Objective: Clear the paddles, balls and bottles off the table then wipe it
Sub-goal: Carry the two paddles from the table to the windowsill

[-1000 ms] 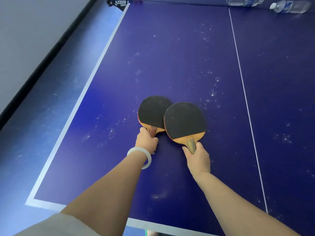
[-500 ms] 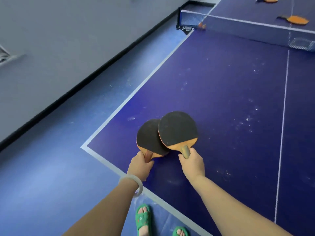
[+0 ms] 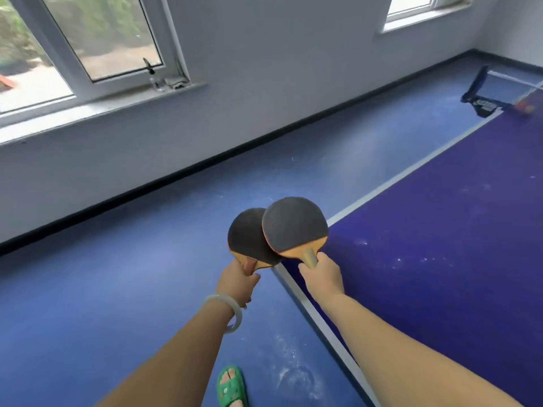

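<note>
Blue floor [image 3: 117, 289]; left grip [image 3: 238, 282] holds paddle [image 3: 246, 236]; right grip [image 3: 323, 279], second paddle [image 3: 293, 224]

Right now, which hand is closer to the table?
Right. The right hand is above the table near its corner; the left hand is off it, over the floor.

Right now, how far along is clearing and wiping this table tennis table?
Done: nothing completed shows. In hand: the left hand grips the left black-faced wooden paddle and the right hand the right black-faced wooden paddle, both lifted at the corner of the dark blue table. Left: white specks dust the tabletop, so it's unwiped; a blurred orange object sits by the net post.
</note>
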`<state>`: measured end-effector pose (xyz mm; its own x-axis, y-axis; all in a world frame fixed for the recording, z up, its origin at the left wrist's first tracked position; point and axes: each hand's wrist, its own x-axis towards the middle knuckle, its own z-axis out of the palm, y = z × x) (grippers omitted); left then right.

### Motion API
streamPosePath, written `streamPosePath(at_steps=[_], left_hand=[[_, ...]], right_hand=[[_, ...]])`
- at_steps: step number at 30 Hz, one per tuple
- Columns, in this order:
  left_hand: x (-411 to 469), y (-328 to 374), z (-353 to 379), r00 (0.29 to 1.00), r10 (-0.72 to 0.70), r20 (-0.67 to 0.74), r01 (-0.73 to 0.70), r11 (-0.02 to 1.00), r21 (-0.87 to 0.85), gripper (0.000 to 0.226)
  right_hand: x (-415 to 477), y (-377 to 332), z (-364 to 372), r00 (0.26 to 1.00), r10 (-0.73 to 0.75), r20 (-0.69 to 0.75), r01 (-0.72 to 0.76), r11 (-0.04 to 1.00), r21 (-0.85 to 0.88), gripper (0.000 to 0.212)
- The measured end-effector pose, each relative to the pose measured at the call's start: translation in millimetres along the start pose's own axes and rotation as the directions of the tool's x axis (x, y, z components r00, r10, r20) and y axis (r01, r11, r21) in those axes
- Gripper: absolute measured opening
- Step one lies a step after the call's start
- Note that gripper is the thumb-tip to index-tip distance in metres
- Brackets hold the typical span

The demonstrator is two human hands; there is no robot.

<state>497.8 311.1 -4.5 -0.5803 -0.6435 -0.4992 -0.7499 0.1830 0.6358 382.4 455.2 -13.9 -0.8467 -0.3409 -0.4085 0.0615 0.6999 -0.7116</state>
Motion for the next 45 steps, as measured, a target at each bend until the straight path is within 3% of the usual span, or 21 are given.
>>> streamPosePath(at_steps=[4,9,17,20,24,33,45], left_hand=[[55,-15,-72,0.998,-0.048,-0.031,0.048,0.999,-0.005,0.009],[135,-11,-144,0.995,-0.074,-0.062,0.072,0.997,-0.037,0.011],[274,48,-173,0.997,-0.063,0.037,0.061,0.997,0.038,0.01],[338,86,-178,0.996,-0.045,0.081,0.035,0.993,0.113,0.011],[411,146,-190,0.992,-0.053,0.114,0.034,0.986,0.161,0.011],[572,295,-191,0.979,0.055,0.198,-0.087,0.984,0.155,0.012],[781,525,-152,0.861,0.271,0.431,-0.364,0.919,0.149,0.018]], right_hand=[[41,-64,58,0.998,0.022,0.051,-0.024,0.999,0.022,0.021],[101,-126,106,0.998,0.06,0.017,-0.061,0.997,0.038,0.027],[241,-172,112,0.977,0.206,-0.061,-0.202,0.977,0.069,0.025],[317,-187,111,0.956,0.286,-0.062,-0.269,0.942,0.202,0.029],[399,-216,96,0.929,0.363,-0.065,-0.338,0.908,0.246,0.028],[546,-288,35,0.896,0.411,-0.169,-0.337,0.877,0.343,0.028],[735,-370,-81,0.749,0.532,-0.396,-0.306,0.807,0.505,0.023]])
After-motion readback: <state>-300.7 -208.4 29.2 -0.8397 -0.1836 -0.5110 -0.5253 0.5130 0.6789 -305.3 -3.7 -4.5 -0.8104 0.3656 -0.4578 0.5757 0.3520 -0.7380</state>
